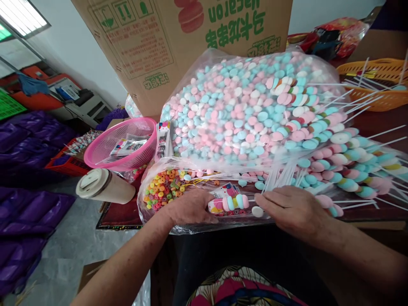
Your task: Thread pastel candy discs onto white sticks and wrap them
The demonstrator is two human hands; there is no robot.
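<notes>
Skewer (230, 203) of pink, white and blue sweets lies low in the frame's centre, on a clear bag of coloured rings (164, 187). The left hand (188, 208) has its grip clamped on the skewer's left end. The right hand (291, 210) pinches the stick end with fingers together, a loose white sweet (256, 211) just beside them. Finished skewers (344, 170) pile at the right, sticks fanning out. A big bag of sweets (242, 106) fills the centre; a pink basket (123, 144) and a cup (103, 186) sit left on the worktop (376, 121)
</notes>
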